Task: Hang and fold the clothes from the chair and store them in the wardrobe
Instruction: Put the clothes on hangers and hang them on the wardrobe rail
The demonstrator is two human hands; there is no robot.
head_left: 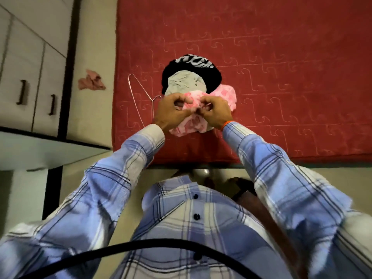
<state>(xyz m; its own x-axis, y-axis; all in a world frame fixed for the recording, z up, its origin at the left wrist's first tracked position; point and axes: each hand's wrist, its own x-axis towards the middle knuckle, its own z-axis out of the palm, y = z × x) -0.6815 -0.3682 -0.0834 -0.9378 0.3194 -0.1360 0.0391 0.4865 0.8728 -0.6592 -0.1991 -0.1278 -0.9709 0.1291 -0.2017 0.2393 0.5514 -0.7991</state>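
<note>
A pile of clothes lies on the red mattress [281, 57]: a black garment with white print [193, 64] at the back, a grey garment [184, 82] on it, and a pink patterned garment [225, 93] in front. My left hand [171, 111] and my right hand [215, 111] both pinch the pink garment's cloth close together, lifting it slightly above the mattress edge. A thin wire hanger [141, 97] rests on the mattress just left of my left hand.
A crumpled pink cloth [91, 81] lies on the pale floor left of the mattress. Wardrobe doors with dark handles [24, 91] stand at the far left, with a pale ledge [50, 150] below them.
</note>
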